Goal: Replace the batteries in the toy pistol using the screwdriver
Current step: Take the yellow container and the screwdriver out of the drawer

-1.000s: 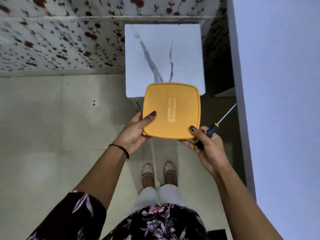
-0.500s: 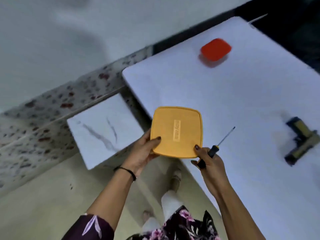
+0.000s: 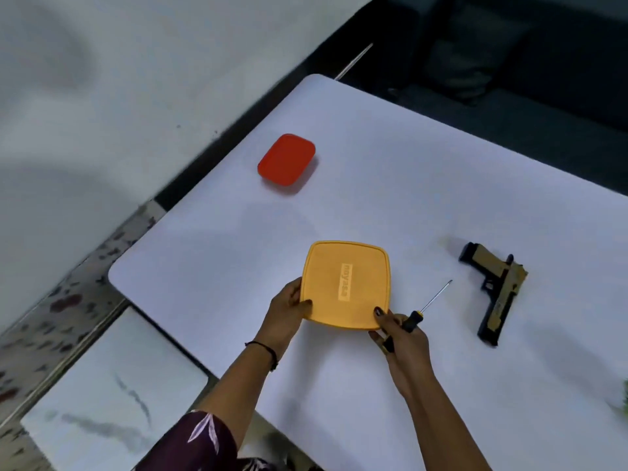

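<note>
1. Gripping the near-left edge of the yellow box (image 3: 346, 283), the left hand (image 3: 289, 311) lays its thumb on top.
2. The right hand (image 3: 402, 341) pinches the box's near-right corner and also clasps the screwdriver (image 3: 429, 303), shaft pointing away.
3. The toy pistol (image 3: 496, 294) lies flat on the white table (image 3: 373, 198), right of the right hand, untouched, apart from the screwdriver tip.
4. Farthest, a red box (image 3: 286, 160) sits on the table.

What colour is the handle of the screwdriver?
Black, with a small yellow collar by the shaft; the head view shows the screwdriver in the right hand.
</note>
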